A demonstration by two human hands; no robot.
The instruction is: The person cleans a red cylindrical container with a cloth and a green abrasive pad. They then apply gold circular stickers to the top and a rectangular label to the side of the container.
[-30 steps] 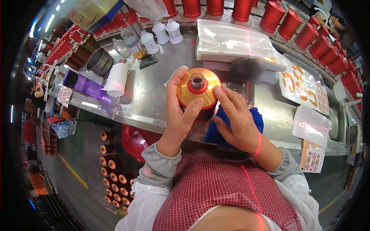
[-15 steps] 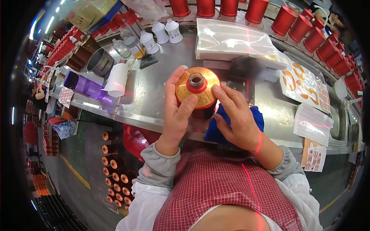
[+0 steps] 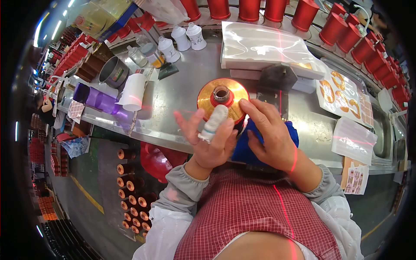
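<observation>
well, in the head view, rests bent fingers of the right hand [image 3: 273, 136] against the red bottle [image 3: 220, 94], upright over the metal bench [image 3: 167, 117]; cannot tell if gripping. holds the left hand [image 3: 211, 146] partly open by the gold top [image 3: 207, 96], with a white cover [image 3: 216, 119] on one finger.

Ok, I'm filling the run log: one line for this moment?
left hand: white-wrapped finger over round gold-topped red bottle; right hand: fingertip at gold edge; nearby: crumpled blue cloth

Your left hand [image 3: 211, 148], its fingers [image 3: 190, 125] blurred, partly hides the gold-topped bottle [image 3: 224, 101]; far red canisters [image 3: 249, 9] are cut off.
</observation>
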